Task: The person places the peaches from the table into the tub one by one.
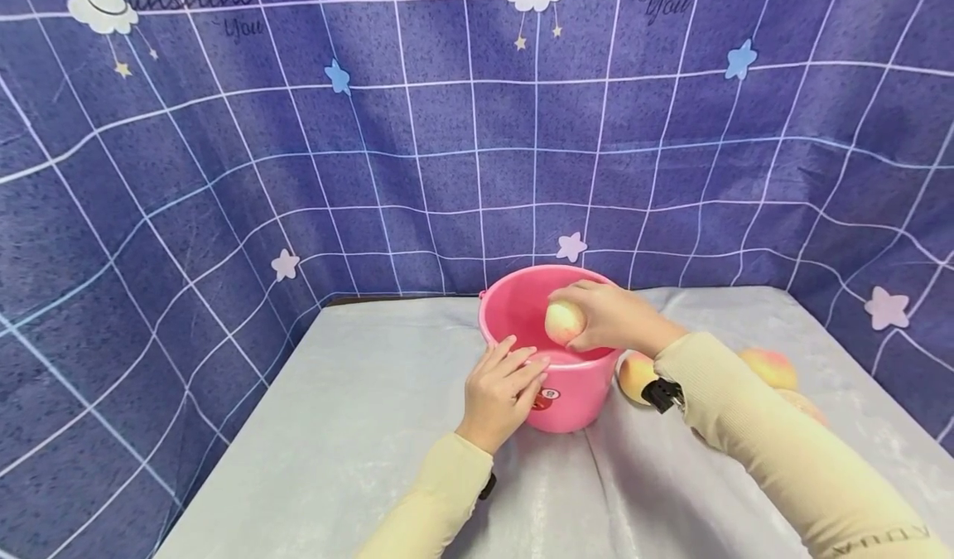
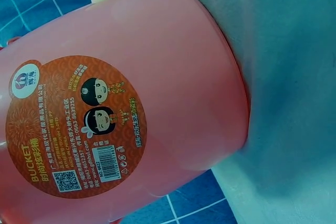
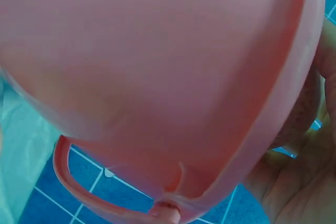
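Note:
A pink bucket (image 1: 574, 402) stands on the cloth-covered table with its mouth up. My right hand (image 1: 614, 315) holds a pale yellow-pink peach (image 1: 564, 323) over the bucket's mouth, fingers and thumb around its sides. In the right wrist view, part of that hand (image 3: 310, 177) and the peach (image 3: 302, 111) show beyond the bucket's rim. My left hand (image 1: 499, 389) rests on the near left of the rim, its fingers extended over the edge. The left wrist view shows the bucket wall (image 2: 194, 77) with a round orange label (image 2: 79, 129); the left fingers are out of that view.
Close to the bucket's right side lies one peach (image 1: 635, 379). Farther right, another peach (image 1: 771, 367) and a paler round fruit (image 1: 803, 406) are partly covered by my right sleeve. A pink bucket handle (image 3: 79, 195) hangs at the side. Blue grid curtain (image 1: 447, 170) encloses the table.

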### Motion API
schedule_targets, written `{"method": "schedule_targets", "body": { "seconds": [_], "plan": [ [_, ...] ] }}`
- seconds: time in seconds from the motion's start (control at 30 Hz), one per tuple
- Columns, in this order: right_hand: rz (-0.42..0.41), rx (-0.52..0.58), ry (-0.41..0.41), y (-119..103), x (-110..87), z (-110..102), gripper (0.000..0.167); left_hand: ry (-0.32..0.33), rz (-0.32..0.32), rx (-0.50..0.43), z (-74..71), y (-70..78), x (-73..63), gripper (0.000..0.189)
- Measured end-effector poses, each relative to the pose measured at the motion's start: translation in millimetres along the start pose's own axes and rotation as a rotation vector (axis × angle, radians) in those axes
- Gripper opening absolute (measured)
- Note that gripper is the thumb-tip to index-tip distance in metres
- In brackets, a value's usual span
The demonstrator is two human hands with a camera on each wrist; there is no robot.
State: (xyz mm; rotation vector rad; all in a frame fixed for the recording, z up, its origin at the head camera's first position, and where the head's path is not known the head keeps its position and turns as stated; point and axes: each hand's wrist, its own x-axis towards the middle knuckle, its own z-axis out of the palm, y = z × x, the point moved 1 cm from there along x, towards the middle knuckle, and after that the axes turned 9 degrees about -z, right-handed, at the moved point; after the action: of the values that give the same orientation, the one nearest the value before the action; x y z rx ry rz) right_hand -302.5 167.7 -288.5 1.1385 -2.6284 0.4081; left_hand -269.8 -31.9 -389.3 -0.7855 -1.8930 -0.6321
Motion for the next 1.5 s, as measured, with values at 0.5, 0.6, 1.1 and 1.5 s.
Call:
{"method": "schedule_targets", "body": {
  "seconds": [0.5, 0.6, 1.1, 1.5],
  "plan": [
    [-0.016, -0.041, -0.152, -3, 15.9, -14, 0.059, 0.030, 0.007, 0.003, 2.3, 0.1, -0.4, 0.014],
    [-0.043, -0.073, -0.182, -4, 17.4, -13, 0.060, 0.057, 0.044, 0.016, 2.5, -1.6, 0.8, 0.017],
    [-0.075, -0.107, -0.224, -10, 21.0, -14, 0.058, 0.065, 0.067, 0.027, -0.7, -1.6, 2.2, 0.018],
    [0.022, -0.040, -0.221, -6, 19.5, -18, 0.047, 0.054, 0.060, 0.024, -0.3, -3.6, 0.9, 0.015]
  ]
}}
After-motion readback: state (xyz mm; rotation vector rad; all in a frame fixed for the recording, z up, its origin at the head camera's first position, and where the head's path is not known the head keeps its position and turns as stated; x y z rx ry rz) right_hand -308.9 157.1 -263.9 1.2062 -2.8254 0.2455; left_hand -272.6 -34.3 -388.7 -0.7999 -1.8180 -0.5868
